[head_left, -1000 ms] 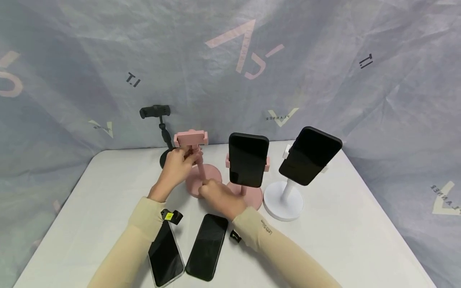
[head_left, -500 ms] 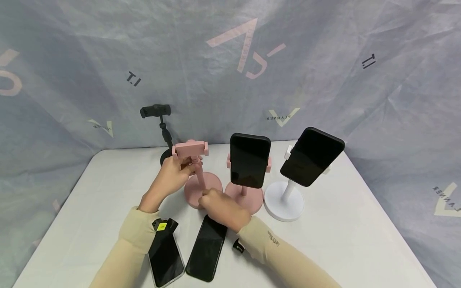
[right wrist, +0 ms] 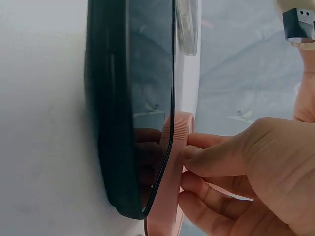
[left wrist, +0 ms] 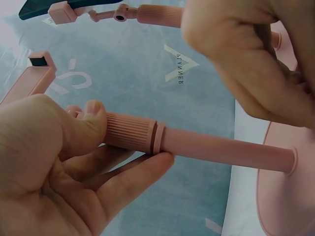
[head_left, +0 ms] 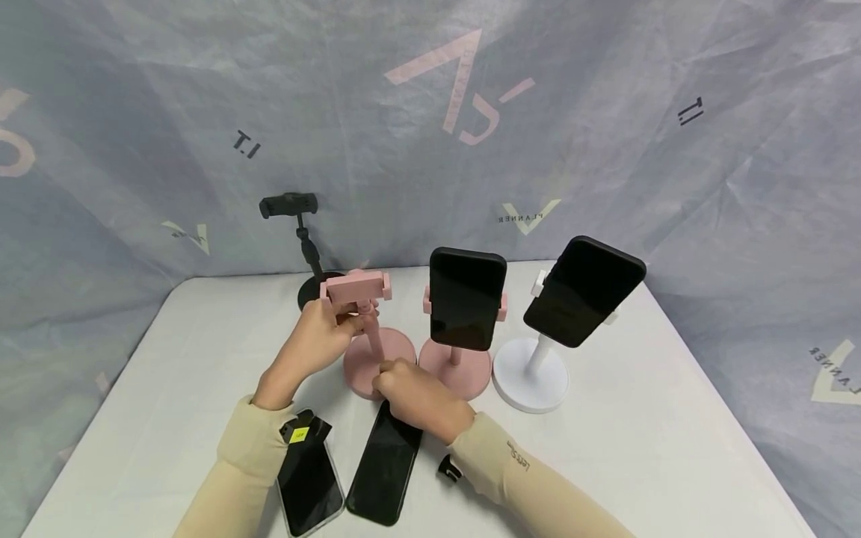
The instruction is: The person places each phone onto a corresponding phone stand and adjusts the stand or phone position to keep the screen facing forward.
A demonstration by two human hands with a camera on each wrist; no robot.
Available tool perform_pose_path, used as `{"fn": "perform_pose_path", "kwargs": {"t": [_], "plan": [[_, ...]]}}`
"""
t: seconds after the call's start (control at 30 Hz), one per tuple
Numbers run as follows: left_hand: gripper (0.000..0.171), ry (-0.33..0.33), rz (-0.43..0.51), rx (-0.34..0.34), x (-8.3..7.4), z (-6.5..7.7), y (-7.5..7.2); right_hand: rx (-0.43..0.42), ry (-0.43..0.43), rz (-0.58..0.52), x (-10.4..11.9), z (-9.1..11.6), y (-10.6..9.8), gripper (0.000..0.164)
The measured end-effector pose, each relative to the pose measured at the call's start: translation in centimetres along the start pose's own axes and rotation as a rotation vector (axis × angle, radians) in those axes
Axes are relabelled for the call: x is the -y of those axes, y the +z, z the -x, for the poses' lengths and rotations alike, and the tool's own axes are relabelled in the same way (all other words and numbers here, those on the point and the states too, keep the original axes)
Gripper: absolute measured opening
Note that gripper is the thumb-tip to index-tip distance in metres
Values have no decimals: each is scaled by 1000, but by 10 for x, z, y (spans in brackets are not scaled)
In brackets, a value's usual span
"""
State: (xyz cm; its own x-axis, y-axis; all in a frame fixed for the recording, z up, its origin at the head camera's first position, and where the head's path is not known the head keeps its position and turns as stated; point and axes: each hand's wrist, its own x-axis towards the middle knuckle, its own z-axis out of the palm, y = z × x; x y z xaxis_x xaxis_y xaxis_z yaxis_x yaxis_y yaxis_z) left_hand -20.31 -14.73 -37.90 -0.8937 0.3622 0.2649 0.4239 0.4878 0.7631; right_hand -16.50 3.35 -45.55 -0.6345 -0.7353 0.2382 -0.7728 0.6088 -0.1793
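Observation:
A pink phone stand point(head_left: 373, 336) with an empty clamp stands upright in front of me. My left hand point(head_left: 321, 336) holds its upper post; in the left wrist view the thumb and fingers curl around the ribbed collar point(left wrist: 130, 132). Low at the front, my right hand point(head_left: 420, 396) has bent fingers on the round base point(right wrist: 172, 172), thumb and fingertips bunched against it; their exact hold is partly hidden. Just under the right hand lies a black phone point(head_left: 385, 474). Beneath the left wrist is a phone with a pale edge point(head_left: 311, 489).
To the right stand a second pink phone stand point(head_left: 457, 373) bearing a black phone point(head_left: 467, 299) and a white stand point(head_left: 531, 377) with a tilted black phone point(head_left: 584, 291). A black stand point(head_left: 289, 205) is behind on the left. A grey printed cloth point(head_left: 430, 134) hangs behind the white table point(head_left: 646, 448).
Both hands have drawn the pink stand toward me, its base now near the upper end of the black phone. The other stands have stayed put.

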Motion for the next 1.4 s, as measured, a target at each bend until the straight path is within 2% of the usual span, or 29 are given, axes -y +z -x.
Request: {"fn": "perform_pose_path", "kwargs": {"t": [0.53,0.87,1.17,1.4], "plan": [[24,-37,12,-21,-3,8,4,4,31,-30,2,4,1,21],[24,-15,11,-25,-5,11,4,18,38,-41,4,8,-1,20],[32,-13,67,-10,-7,15,3,36,42,-44,5,8,-2,16],[28,-3,5,-25,-10,17,-1,19,35,-64,5,10,-2,18]]}}
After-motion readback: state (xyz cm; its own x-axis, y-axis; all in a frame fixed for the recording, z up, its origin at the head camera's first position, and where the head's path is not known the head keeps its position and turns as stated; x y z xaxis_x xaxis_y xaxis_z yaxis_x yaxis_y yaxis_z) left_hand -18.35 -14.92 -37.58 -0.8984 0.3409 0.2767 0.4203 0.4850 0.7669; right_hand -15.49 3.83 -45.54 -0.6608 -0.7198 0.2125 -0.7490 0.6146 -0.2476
